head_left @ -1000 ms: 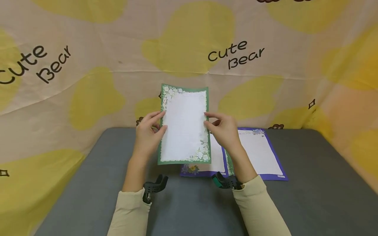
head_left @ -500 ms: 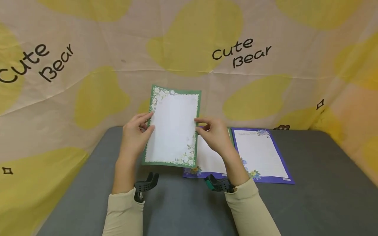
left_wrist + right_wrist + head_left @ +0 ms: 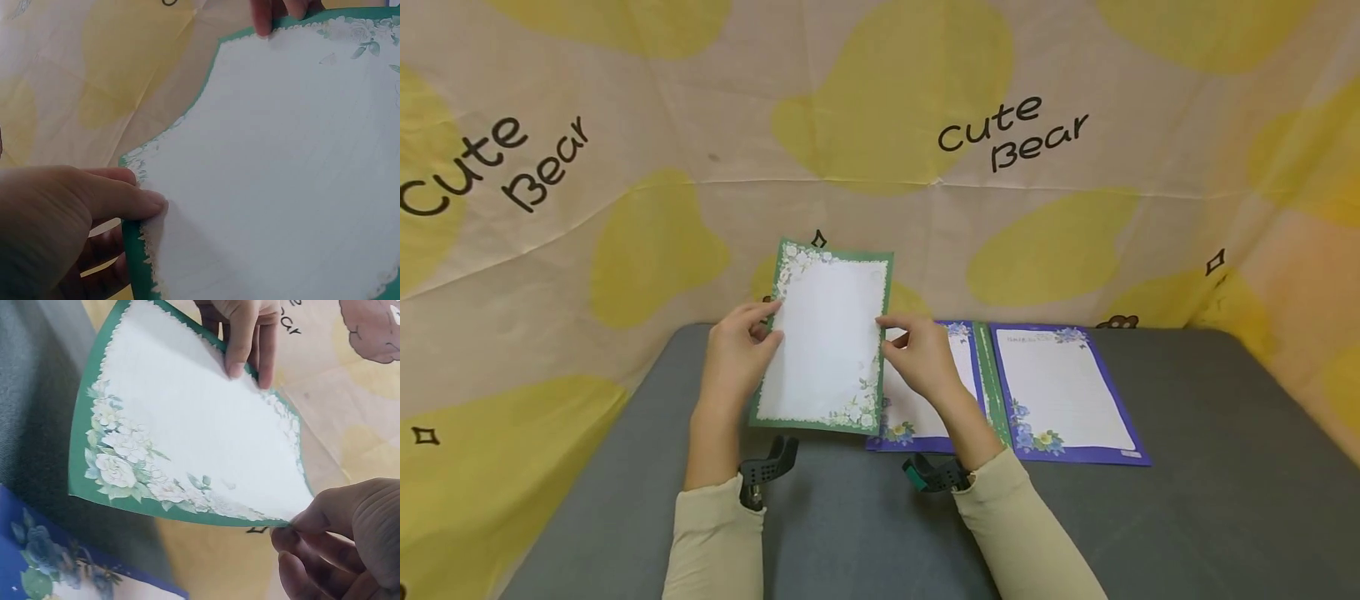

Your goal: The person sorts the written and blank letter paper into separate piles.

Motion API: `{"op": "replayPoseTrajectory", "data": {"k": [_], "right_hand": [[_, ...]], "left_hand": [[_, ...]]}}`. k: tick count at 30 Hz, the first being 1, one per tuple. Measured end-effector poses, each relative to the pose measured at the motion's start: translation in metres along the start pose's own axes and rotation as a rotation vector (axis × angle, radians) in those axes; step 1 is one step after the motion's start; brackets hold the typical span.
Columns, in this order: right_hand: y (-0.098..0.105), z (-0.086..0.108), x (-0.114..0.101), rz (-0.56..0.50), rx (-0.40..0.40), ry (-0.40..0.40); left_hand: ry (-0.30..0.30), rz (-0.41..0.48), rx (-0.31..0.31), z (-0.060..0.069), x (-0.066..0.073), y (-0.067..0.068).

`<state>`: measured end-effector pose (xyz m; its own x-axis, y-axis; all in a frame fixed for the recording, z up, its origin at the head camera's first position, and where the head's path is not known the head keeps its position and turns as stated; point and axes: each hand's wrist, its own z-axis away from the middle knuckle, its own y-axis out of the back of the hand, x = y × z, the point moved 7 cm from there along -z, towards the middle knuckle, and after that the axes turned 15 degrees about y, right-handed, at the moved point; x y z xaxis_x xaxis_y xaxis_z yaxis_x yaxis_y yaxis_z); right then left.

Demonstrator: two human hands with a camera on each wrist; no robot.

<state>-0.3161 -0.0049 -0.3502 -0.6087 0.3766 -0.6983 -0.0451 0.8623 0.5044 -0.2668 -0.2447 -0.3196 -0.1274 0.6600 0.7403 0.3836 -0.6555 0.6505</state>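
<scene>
A sheet of white paper with a green floral border is held up, tilted, above the table in the head view. My left hand pinches its left edge between thumb and fingers; the left wrist view shows that thumb on the white face. At the opposite edge my right hand pinches the paper, and the right wrist view shows its thumb and fingertip on the green border. The paper bows slightly between the hands. Behind it, a purple-bordered sheet lies partly hidden.
Another purple-bordered sheet lies flat to the right. A green floral strip shows between the two purple sheets. Under them is a grey table, with a patterned cloth hanging behind it. Both wrists carry black camera mounts.
Both hands have moved left and downward with the green-bordered paper, which tilts a little more. More of the purple sheets and the green strip between them shows.
</scene>
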Motion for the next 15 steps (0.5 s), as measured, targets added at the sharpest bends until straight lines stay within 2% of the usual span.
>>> {"op": "replayPoseTrajectory", "data": {"k": [9,12,15], "right_hand": [[-0.023,0.006,0.025,-0.199,-0.007,-0.141],[-0.030,0.008,0.028,-0.169,-0.009,-0.134],[-0.035,0.009,0.028,-0.088,-0.015,-0.091]], "left_hand": [[0.038,-0.058,-0.005,-0.010,-0.020,-0.012],[0.055,-0.071,-0.011,-0.011,-0.025,-0.015],[0.072,-0.081,-0.018,-0.012,-0.031,-0.018]]}}
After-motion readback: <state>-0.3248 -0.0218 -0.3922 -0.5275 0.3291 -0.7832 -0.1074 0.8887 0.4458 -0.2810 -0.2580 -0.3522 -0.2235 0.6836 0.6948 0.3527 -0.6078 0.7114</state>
